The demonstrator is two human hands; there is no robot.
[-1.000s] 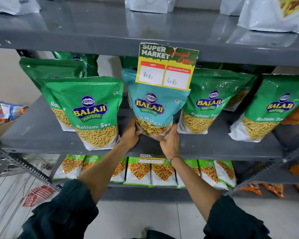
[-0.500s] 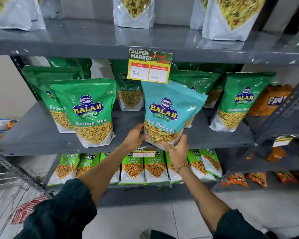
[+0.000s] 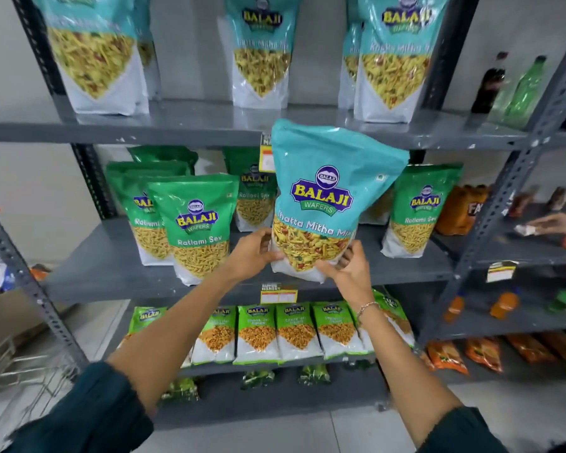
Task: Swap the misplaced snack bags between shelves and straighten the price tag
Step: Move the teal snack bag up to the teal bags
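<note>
teal Balaji Khatta Mitha Mix pouch (image 3: 332, 191): held upright in front of the middle shelf, top overlapping the upper shelf edge
left hand (image 3: 254, 253): gripping pouch's lower left corner
right hand (image 3: 348, 273): gripping lower right corner
grey metal middle shelf (image 3: 111, 266): green Ratlami Sev pouches (image 3: 196, 230) on both sides, bare gap behind held pouch
price tag (image 3: 266, 155): mostly hidden behind pouch
upper shelf (image 3: 193, 125): teal pouches, gaps between

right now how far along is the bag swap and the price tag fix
Done: nothing visibly finished. In hand: left hand and right hand hold the teal Khatta Mitha bag lifted off the green Ratlami Sev shelf. Left: shelve it with the teal bags above, complete the swap, straighten the price tag.
</note>
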